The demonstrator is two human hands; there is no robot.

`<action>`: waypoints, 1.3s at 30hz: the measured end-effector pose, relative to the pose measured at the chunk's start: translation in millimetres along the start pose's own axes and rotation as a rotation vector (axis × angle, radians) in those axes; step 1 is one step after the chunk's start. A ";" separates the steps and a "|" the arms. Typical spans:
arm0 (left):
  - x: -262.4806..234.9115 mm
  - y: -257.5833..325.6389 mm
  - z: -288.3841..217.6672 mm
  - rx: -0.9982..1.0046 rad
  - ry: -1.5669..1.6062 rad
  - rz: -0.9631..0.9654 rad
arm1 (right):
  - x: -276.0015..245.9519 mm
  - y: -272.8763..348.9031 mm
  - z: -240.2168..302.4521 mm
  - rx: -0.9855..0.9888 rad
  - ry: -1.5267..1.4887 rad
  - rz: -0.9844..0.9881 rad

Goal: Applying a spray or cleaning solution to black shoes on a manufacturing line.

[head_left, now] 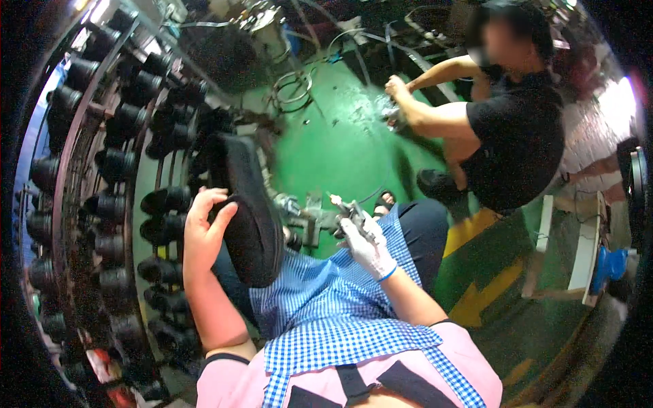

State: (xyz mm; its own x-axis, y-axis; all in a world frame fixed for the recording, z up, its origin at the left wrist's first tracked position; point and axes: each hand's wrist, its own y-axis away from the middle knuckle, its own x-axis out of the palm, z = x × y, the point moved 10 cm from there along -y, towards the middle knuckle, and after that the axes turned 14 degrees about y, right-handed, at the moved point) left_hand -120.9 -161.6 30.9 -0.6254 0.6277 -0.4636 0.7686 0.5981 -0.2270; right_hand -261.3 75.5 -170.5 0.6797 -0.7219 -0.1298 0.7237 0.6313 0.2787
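Observation:
A black shoe [253, 217] is raised upright in front of my left side, its long, dark sole side showing. My bare left hand [209, 221] grips its left edge, thumb and fingers bent around it. My right hand [367, 246], in a white glove with a blue cuff, is closed around a grey metal hand tool [345, 216] with a pale tip. The tool's exact kind is hard to make out. It stays to the right of the shoe, apart from it, above my blue checked apron [326, 289].
On the left stands a tall metal rack [88, 136] full of black shoes. Coiled hose [292, 88] lies on the green floor [326, 149]. A person in black [510, 129] crouches at the right, hands near a small metal part. A white frame [578, 251] stands at far right.

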 end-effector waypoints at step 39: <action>-33.3 22.9 61.3 -0.192 0.350 -0.027 | 77.1 7.6 46.6 -0.106 0.135 0.258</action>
State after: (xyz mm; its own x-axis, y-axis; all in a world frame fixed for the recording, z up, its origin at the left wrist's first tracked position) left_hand -74.2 -199.4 -11.4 -0.6786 0.7225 -0.1323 0.7328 0.6782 -0.0551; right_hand -209.0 11.5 -134.1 0.8471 -0.4945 -0.1947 0.5289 0.8199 0.2190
